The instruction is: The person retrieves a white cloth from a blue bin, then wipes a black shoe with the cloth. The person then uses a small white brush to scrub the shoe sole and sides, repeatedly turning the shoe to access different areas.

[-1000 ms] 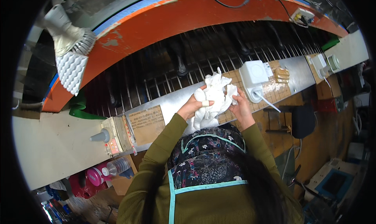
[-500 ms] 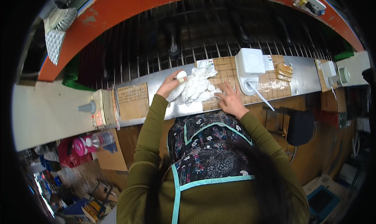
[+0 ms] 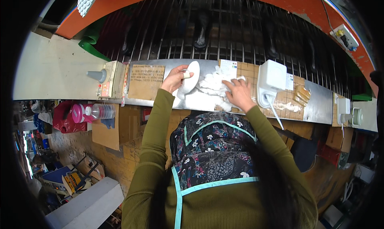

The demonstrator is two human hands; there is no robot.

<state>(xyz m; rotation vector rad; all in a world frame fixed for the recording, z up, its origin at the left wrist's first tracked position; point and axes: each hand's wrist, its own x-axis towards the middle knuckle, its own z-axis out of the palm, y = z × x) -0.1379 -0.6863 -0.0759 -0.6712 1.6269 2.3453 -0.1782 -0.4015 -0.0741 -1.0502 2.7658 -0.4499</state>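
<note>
My left hand (image 3: 172,81) is closed on a thin white oval piece (image 3: 194,71), held up on edge above the metal work ledge (image 3: 190,103). A pale band wraps my left thumb. A crumpled heap of white, soft fabric-like pieces (image 3: 211,85) lies beside it on the ledge. My right hand (image 3: 241,93) rests on the right end of this heap with its fingers spread, over the brown cardboard sheet. Whether its fingertips pinch any fabric is hard to see, but none is visibly lifted.
Right of my right hand stands a white boxy bottle (image 3: 273,75) with a white tube. A tan bundle (image 3: 302,95) lies on the cardboard sheet (image 3: 290,105). Behind the ledge runs a rack of metal rods (image 3: 224,37) with dark hanging shapes. A grey cone holder (image 3: 98,76) stands left.
The view has turned, so the ledge sits farther right in the picture. My left hand has raised and turned the white piece, showing its oval face. My right hand has moved onto the heap.
</note>
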